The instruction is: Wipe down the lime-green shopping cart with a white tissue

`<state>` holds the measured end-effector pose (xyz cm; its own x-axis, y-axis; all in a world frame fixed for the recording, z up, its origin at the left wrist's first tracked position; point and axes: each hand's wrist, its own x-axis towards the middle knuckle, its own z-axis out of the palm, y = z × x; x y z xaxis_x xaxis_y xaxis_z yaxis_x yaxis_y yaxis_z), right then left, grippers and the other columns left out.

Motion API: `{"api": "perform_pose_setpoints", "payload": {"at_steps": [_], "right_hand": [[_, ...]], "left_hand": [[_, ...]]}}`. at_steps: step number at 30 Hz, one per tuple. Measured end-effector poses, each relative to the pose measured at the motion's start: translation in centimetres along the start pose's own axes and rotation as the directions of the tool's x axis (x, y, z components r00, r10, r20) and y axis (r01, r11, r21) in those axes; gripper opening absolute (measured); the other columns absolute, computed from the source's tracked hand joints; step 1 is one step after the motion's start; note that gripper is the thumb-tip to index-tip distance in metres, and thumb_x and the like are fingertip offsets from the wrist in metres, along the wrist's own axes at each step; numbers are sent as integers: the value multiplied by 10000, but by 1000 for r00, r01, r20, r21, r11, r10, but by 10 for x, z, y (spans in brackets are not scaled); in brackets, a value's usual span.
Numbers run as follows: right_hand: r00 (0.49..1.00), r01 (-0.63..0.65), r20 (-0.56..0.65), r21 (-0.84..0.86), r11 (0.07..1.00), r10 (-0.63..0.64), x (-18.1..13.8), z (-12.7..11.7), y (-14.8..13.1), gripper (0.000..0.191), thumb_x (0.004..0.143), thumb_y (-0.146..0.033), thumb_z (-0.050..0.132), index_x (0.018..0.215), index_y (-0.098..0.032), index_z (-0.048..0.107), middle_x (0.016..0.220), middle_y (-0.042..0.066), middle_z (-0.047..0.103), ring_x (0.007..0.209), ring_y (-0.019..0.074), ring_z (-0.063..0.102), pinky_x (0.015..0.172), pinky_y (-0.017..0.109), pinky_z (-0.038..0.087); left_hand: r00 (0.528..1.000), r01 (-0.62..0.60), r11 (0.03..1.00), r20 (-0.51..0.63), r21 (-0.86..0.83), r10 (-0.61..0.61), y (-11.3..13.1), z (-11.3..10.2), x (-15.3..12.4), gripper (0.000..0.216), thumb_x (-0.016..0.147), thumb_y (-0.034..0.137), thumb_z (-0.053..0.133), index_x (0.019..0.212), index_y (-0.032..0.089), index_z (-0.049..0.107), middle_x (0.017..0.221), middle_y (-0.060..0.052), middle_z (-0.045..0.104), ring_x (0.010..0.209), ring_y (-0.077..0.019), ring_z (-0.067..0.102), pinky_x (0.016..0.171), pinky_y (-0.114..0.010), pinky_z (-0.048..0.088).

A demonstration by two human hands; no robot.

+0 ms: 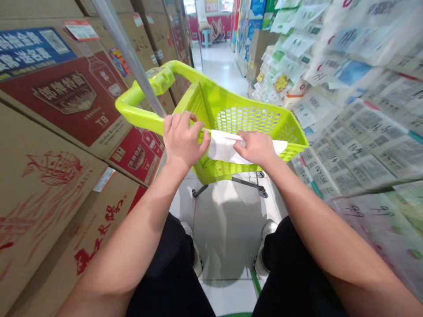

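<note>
A lime-green plastic shopping cart (206, 99) stands sideways in front of me, its handle end toward the left. My left hand (183, 134) is closed over the near rim of the cart, fingers hooked across it beside a grey metal pole (130, 53). Farther right on that same rim, my right hand (256, 147) grips a white cloth or paper wipe (221, 147). The wipe drapes over the rim and hangs down the basket's near side, showing on both sides of the hand. Through the holed walls I see no goods in the visible part of the basket.
Stacked cardboard cartons (95, 101) wall the left side. On the right rise piles of plastic-wrapped tissue packs (360, 145). The cart's wheels (262, 192) rest on the tiled floor (221, 237) between my feet and the aisle. A blue stool (206, 38) stands at the far end.
</note>
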<state>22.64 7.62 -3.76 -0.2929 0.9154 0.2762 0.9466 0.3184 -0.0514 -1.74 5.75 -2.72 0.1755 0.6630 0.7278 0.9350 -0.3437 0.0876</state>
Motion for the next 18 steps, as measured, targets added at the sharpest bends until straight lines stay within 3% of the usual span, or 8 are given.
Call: {"api": "perform_pose_setpoints", "payload": {"at_steps": [3, 6, 9, 13, 16, 18], "right_hand": [[997, -67, 42, -62, 996, 69, -9, 3, 34, 463, 966, -489, 446, 1090, -186, 774, 1043, 154, 801, 888, 312, 683, 672, 348, 332], [997, -74, 2, -91, 993, 74, -16, 7, 45, 509, 977, -518, 420, 1095, -170, 773, 1039, 165, 800, 885, 315, 687, 697, 358, 352], [995, -66, -83, -69, 995, 60, -16, 9, 24, 509, 984, -538, 425, 1077, -166, 760, 1022, 163, 800, 890, 316, 691, 738, 366, 367], [987, -16, -157, 50, 999, 24, -5, 4, -28, 517, 1023, -571, 407, 1057, -182, 744, 1018, 154, 802, 916, 319, 701, 776, 375, 377], [986, 7, -165, 102, 995, 10, 5, -1, -56, 506, 1056, -550, 379, 1065, -199, 742, 1038, 145, 806, 906, 311, 708, 767, 373, 378], [991, 12, -131, 104, 994, 2, 8, -3, -58, 532, 1062, -588, 373, 1086, -209, 746, 1048, 139, 807, 897, 309, 710, 739, 364, 377]], "left_hand": [[998, 21, 1000, 58, -7, -20, -7, 2, 4, 230, 966, 421, 571, 1003, 248, 718, 1194, -119, 707, 1234, -386, 578, 1133, -621, 315], [996, 34, 999, 80, -20, -32, -4, 2, 6, 256, 986, 441, 542, 1028, 250, 707, 1101, -111, 721, 1248, -396, 566, 1148, -633, 289], [999, 17, 999, 31, -38, -16, 7, 1, 4, 295, 1008, 455, 501, 1108, 258, 696, 1090, -99, 727, 1246, -392, 568, 1140, -630, 295], [999, -41, 998, -17, -51, 40, 24, -2, -1, 343, 987, 511, 521, 1144, 264, 700, 1084, -102, 724, 1236, -412, 572, 1113, -640, 321], [999, -44, 997, -7, -70, 44, 29, -4, -3, 321, 960, 497, 546, 1124, 276, 712, 1053, -104, 723, 1218, -418, 576, 1108, -655, 329], [999, -33, 996, -10, -79, 33, 26, -4, -3, 297, 960, 462, 540, 1122, 285, 715, 1034, -103, 724, 1201, -409, 583, 1109, -655, 334]]}}
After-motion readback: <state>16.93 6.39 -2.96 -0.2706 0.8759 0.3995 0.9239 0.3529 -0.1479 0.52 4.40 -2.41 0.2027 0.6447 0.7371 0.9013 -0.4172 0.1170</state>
